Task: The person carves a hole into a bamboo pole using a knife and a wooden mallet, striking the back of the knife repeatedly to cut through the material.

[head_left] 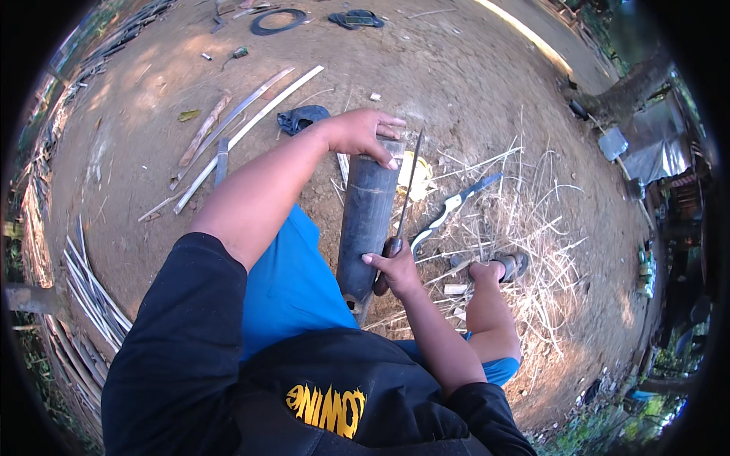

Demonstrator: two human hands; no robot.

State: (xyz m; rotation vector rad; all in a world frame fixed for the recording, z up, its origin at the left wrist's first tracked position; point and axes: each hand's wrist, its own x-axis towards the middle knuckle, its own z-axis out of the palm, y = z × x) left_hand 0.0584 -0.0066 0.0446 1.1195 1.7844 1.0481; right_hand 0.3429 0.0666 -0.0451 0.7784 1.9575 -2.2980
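Note:
A thick dark tube [367, 216] lies lengthwise in front of me, its near end by my lap. My left hand [369, 137] is closed over its far end, thumb on the near side and fingers across the rim. My right hand [397, 272] grips the dark handle of a knife [411, 186] and rests its thumb against the tube's lower right side. The long, narrow blade points away from me, alongside the tube and slightly apart from it. Something pale yellow [417, 173] on the ground shows partly behind the blade.
Thin pale shavings [532, 251] cover the ground around my sandalled foot [512, 266]. A curved blue, black and white tool [450, 207] lies nearby. Wooden strips [251, 129] and a black bag-like thing [303, 118] lie to the left. A dark coil [278, 21] and slippers [356, 19] are farther off.

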